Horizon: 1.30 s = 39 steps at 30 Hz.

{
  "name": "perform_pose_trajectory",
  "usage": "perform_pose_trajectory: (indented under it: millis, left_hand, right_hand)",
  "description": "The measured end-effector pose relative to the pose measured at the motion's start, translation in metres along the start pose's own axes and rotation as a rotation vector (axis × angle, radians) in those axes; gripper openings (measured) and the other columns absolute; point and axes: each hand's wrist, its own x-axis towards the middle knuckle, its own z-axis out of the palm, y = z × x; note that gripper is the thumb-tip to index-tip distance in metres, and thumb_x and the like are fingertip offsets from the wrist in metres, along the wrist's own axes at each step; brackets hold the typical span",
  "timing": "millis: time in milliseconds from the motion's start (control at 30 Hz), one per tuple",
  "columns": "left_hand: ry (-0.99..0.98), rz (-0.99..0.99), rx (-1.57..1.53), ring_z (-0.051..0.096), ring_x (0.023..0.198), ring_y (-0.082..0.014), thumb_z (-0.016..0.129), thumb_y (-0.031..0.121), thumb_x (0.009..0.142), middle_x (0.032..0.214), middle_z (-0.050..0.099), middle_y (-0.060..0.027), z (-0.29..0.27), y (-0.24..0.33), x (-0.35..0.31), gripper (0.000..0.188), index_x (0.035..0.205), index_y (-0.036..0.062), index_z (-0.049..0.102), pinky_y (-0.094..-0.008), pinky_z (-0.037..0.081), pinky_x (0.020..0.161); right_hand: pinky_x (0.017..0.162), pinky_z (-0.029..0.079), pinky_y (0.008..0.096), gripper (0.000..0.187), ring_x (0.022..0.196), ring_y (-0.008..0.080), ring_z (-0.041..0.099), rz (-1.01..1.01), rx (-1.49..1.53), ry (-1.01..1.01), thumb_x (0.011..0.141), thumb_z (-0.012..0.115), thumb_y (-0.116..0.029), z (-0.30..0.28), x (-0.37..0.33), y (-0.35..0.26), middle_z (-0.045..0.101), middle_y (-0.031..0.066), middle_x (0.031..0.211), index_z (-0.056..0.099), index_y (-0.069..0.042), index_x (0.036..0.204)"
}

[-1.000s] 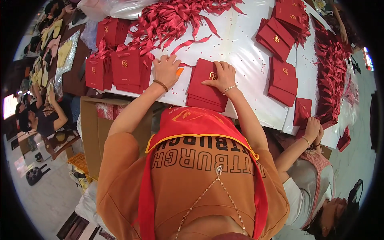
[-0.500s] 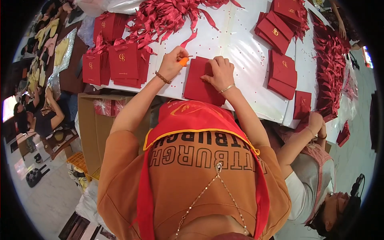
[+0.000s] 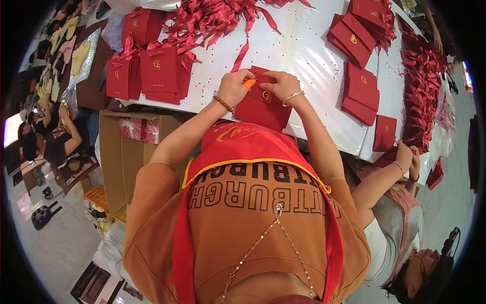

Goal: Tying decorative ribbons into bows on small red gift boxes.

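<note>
A flat red paper gift bag (image 3: 263,112) with a gold emblem lies at the table's front edge before me, more red paper under it. My left hand (image 3: 234,91) is closed in a pinch at its upper left side. Bright orange shows at that thumb; whether it is a finger cover or a small tool's handle I cannot tell. At the upper right my right hand (image 3: 284,86) grips the bag's top edge between bent fingers and thumb. A red ribbon (image 3: 241,55) trails down from the pile to near my left hand.
A heap of red ribbons (image 3: 207,25) lies at the back, stacked red bags (image 3: 161,71) left of it. More bags (image 3: 360,88) lie to the right, beside a long ribbon pile (image 3: 419,91). A co-worker's hands (image 3: 407,157) are at the right edge. A cardboard box (image 3: 114,162) stands at left.
The bag before me now shows its gold emblem, where a plain red face showed before. My left hand has moved right and slightly nearer, closer to my right hand.
</note>
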Motion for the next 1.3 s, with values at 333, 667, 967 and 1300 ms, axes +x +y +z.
perform_pose_trajectory:
  millis: [333,667,967,1300]
  left_hand:
    - [0.050,0.075,0.249,0.061,0.060,-0.0239,0.057,0.008,0.074,0.069,0.062,-0.0147,0.002,0.022,0.005,0.009,0.080,0.0019,0.061,-0.0315,0.048,0.055]
    - [-0.079,0.254,0.642,0.058,0.064,-0.0333,0.051,0.004,0.071,0.072,0.060,-0.0165,0.004,0.039,0.011,0.009,0.080,0.0030,0.051,-0.0420,0.045,0.054]
    - [-0.287,-0.250,-0.005,0.058,0.055,-0.0263,0.057,0.008,0.074,0.061,0.057,-0.0120,-0.018,0.047,0.020,0.018,0.090,0.0033,0.048,-0.0355,0.046,0.054]
    - [-0.657,-0.037,0.489,0.053,0.057,-0.0248,0.056,0.030,0.072,0.062,0.056,-0.0143,-0.049,0.034,0.065,0.029,0.072,0.0013,0.060,-0.0354,0.040,0.056]
  right_hand:
    - [0.071,0.045,0.0322,0.035,0.074,0.0242,0.061,-0.023,0.108,0.041,0.069,0.064,-0.036,-0.002,-0.007,-0.004,0.065,0.0089,0.078,0.063,-0.019,0.101]
    - [0.078,0.031,0.0363,0.026,0.076,0.0210,0.058,-0.088,0.087,0.101,0.075,0.058,-0.025,0.004,-0.015,-0.011,0.064,0.0042,0.083,0.062,-0.019,0.099]
    - [0.072,0.041,0.0351,0.025,0.063,0.0248,0.058,-0.131,0.257,0.112,0.072,0.061,-0.018,0.012,-0.011,0.003,0.062,0.0072,0.065,0.062,-0.014,0.097]
    - [0.075,0.032,0.0334,0.014,0.065,0.0217,0.057,-0.334,0.043,0.215,0.074,0.061,-0.015,0.013,-0.022,-0.014,0.061,0.0057,0.068,0.054,-0.012,0.086]
